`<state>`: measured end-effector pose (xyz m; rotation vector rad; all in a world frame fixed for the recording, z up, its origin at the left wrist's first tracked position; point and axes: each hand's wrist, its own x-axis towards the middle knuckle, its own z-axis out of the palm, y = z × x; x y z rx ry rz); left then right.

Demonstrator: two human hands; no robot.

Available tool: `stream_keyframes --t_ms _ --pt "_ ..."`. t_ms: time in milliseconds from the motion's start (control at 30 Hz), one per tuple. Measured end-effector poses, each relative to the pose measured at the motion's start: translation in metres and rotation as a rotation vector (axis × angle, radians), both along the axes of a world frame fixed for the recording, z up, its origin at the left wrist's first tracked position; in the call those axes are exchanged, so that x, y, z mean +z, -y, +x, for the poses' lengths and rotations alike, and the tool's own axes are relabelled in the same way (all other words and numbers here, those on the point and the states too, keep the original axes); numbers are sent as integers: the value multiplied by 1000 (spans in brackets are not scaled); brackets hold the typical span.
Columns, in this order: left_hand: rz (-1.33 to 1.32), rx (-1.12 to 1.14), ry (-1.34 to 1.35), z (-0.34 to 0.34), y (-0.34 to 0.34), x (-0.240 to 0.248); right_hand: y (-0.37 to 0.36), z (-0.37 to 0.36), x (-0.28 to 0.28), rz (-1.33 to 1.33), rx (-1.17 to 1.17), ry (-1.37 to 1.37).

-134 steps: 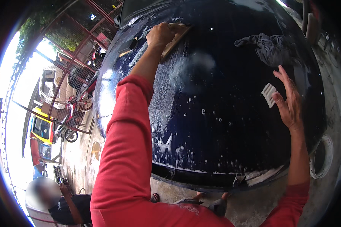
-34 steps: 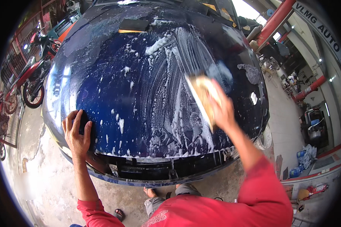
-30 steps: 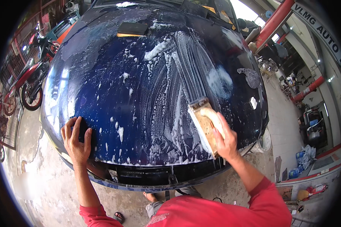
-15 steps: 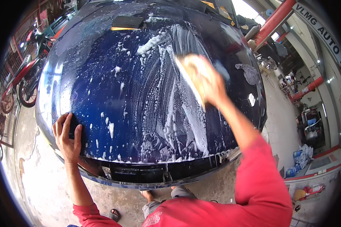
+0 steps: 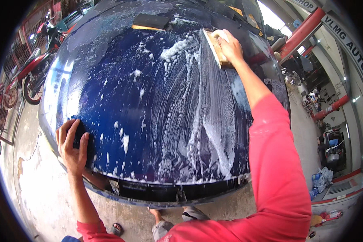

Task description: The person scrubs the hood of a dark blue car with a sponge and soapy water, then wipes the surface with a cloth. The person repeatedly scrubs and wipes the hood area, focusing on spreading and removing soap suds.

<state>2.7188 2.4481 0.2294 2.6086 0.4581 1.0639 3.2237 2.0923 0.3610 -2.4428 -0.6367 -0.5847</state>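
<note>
One curled hand point(image 5: 231, 47) on tan block point(image 5: 218, 51)

Right hand point(image 5: 232, 49) up at one o'clock, gripping the tan handled block point(image 5: 216, 51) against the foam-streaked blue hood point(image 5: 103, 103)! Left hand point(image 5: 71, 150) at nine, resting near the hood's edge; black-and-yellow pad point(image 5: 151, 21) at eleven, grey cloth point(image 5: 275, 86) at two.
</note>
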Motion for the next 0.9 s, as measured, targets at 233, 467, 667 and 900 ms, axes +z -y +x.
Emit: stream_keyframes --t_ms 233,467,667,900 --pt "49 1 -10 1 8 8 111 -322 -63 -64 579 -47" --pt "-21 24 -2 3 3 2 -24 -61 -13 -11 296 26" --pt "-28 22 17 0 7 4 -61 -66 0 12 126 -97" --pt "51 -6 23 1 9 11 61 -335 -62 -14 572 201"
